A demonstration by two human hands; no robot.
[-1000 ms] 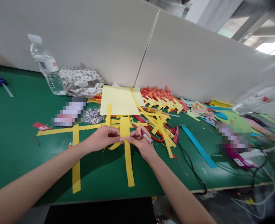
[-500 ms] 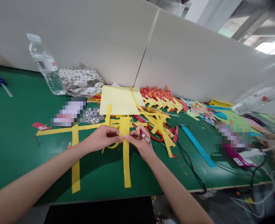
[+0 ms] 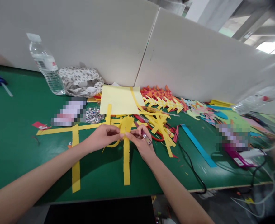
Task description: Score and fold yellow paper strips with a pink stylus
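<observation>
- Left hand [image 3: 102,136]: fingertips pinched narrow on the yellow paper strip [image 3: 126,161], gripping it at its left edge near the upper end.
- Right hand [image 3: 140,140]: thumb and forefinger closed on the same strip from the other side, fingertips almost touching those of the left hand; a small pink knife [image 3: 143,133] is tucked under its remaining fingers.
- Strip, position: between the two hands, its upper part lifted and creased at the pinch, its lower part lying flat on the green worktop [image 3: 16,130].
- Strip, axis: the long axis runs from the pinch straight back toward the person; the free end points at the near worktop edge, the folded end points away toward the pale yellow sheet [image 3: 120,99].
- Risk, tearing: thin paper held at one narrow point may rip if the hands pull apart.
- Risk, skewed crease: uneven pressure from either hand would likely set the fold off square.
- Risk, blade: the knife held beside the pinch could nick the strip or a finger.
- Risk, snagging: loose yellow offcuts [image 3: 159,123] just beyond the right hand may catch the strip.
</observation>
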